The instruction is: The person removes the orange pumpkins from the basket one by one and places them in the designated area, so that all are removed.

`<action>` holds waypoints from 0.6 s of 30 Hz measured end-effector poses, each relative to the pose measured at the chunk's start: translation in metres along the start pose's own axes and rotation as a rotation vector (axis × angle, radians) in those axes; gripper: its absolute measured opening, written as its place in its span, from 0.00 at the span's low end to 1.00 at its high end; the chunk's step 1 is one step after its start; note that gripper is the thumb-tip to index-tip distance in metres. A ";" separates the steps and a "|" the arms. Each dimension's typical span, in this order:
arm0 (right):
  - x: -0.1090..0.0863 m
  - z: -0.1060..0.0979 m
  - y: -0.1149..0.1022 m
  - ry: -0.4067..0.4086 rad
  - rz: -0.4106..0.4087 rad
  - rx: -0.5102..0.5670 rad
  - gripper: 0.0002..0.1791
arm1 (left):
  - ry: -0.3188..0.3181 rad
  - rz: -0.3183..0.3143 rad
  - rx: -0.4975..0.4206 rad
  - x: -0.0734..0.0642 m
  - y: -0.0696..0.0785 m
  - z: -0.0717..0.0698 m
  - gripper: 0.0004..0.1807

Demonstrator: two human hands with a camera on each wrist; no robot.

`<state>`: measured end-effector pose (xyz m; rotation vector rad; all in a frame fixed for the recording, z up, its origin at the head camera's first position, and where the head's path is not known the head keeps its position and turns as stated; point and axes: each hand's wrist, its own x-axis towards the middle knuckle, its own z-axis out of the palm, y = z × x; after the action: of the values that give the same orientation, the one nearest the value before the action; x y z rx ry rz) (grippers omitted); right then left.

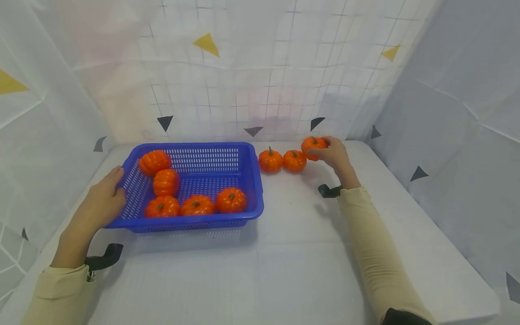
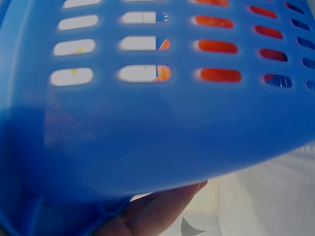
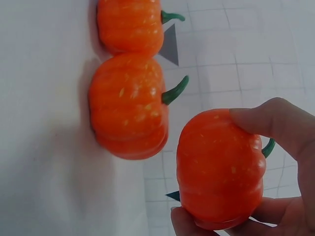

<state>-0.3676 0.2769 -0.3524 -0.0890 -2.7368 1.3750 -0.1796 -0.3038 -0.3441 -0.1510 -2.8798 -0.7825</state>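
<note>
A blue plastic basket [image 1: 227, 220] with slotted walls stands on the left of the table, with several small orange toy pumpkins [image 1: 230, 200] in its left and front parts. At its left side, my left hand [image 1: 102, 198] grips the rim; the left wrist view has fingers [image 2: 165, 209] bent beneath the blue edge [image 2: 147, 162]. My right hand [image 1: 336, 154] holds another pumpkin [image 3: 219, 169] between thumb and fingers, its green stem toward the palm. Beside it on the table are two more pumpkins, a nearer one [image 3: 129, 105] and a farther one [image 3: 130, 27], touching each other.
The white table [image 1: 195, 284] meets a white sheeted back wall [image 1: 260, 58] with grid lines and yellow and dark triangles. A grey-white side wall [image 1: 459, 113] borders the right. Dark straps [image 1: 104, 256] are worn on both wrists.
</note>
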 end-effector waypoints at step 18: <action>0.015 0.007 0.031 0.032 0.097 -0.068 0.42 | 0.001 0.006 0.004 0.000 0.000 0.000 0.33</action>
<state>-0.3823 0.2909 -0.3812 -0.2481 -2.7866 1.2910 -0.1793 -0.3036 -0.3436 -0.1586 -2.8783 -0.7747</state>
